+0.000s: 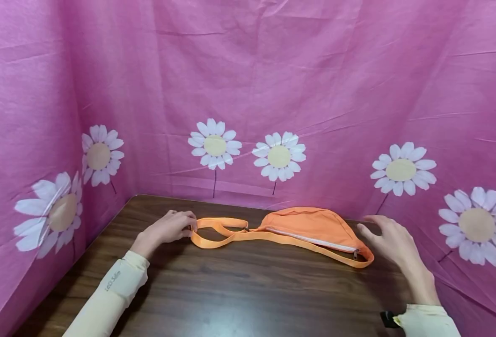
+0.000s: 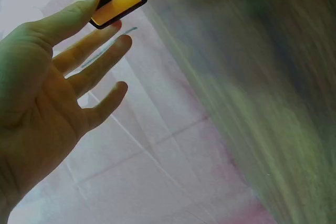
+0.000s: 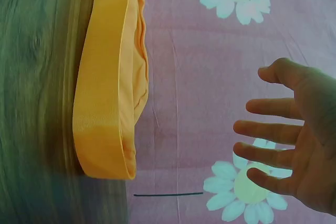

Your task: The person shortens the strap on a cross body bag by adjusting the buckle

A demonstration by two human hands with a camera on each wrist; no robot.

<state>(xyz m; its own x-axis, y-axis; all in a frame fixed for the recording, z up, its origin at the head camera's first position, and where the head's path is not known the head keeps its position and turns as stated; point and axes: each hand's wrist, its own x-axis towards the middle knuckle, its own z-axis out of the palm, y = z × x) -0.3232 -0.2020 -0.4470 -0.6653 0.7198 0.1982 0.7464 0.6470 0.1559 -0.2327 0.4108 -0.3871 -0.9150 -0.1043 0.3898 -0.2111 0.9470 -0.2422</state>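
Observation:
An orange waist bag (image 1: 311,227) lies along the back of the brown table, its white zipper (image 1: 313,238) facing the front. Its orange strap (image 1: 207,243) runs along the front of the bag and loops at the left. My left hand (image 1: 170,228) pinches the looped end of the strap between thumb and forefinger. In the left wrist view a black rectangular buckle (image 2: 119,4) sits at the thumb tip, and the other fingers are spread. To the right of the bag, my right hand (image 1: 393,241) is held with fingers extended, apart from the bag (image 3: 105,87) and touching nothing.
A pink cloth (image 1: 248,84) printed with white daisies hangs behind the table and at both sides. The wooden table (image 1: 231,295) stretches towards me in front of the bag. A small black item (image 1: 388,319) shows at the right sleeve's cuff.

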